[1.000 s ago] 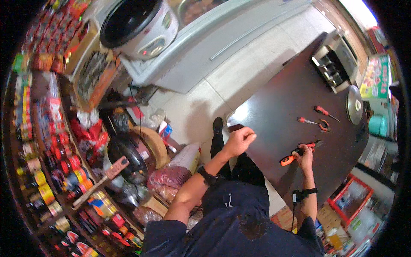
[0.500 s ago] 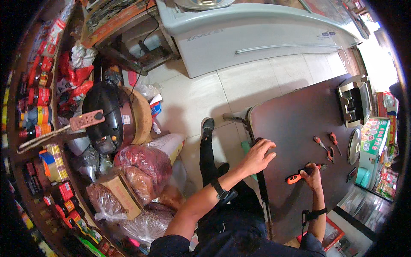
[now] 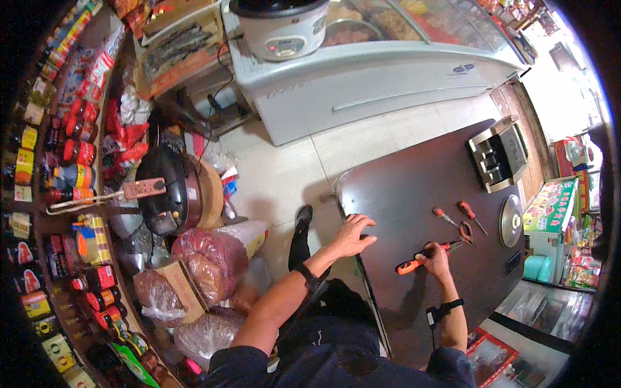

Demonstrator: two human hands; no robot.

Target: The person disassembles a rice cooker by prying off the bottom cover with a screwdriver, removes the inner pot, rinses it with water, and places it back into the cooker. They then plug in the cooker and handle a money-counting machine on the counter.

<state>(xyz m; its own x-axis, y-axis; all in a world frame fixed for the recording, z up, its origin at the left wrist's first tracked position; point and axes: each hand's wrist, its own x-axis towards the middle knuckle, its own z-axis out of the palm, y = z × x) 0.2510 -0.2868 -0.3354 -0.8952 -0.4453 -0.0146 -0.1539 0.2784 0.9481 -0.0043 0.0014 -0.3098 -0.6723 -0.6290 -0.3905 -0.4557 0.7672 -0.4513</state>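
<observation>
My right hand (image 3: pixel 437 261) is closed around an orange-and-black handled tool (image 3: pixel 408 266) above the dark table; its exact kind is partly hidden by my fingers. Just beyond those fingers, a red part with a dark tip (image 3: pixel 455 245) shows, and I cannot tell whether it belongs to the held tool. Close by on the tabletop lie red-handled pliers (image 3: pixel 466 234) and two screwdrivers, one with a pale shaft (image 3: pixel 442 215) and one with a dark shaft (image 3: pixel 471 216). My left hand (image 3: pixel 353 237) hovers at the table's left edge, fingers apart, holding nothing.
The dark table (image 3: pixel 414 187) also carries a banknote-counter-like machine (image 3: pixel 499 155), a round metal lid (image 3: pixel 510 221) and a small black object (image 3: pixel 513 262). A white freezer (image 3: pixel 388 90) bearing a rice cooker (image 3: pixel 283 39) stands beyond. Bagged goods (image 3: pixel 210 258) and shelves of jars line the left.
The view has tilted up and turned, so the rice cooker now shows more fully and the table sits further left. My right hand still grips the orange-and-black tool; my left hand stays open.
</observation>
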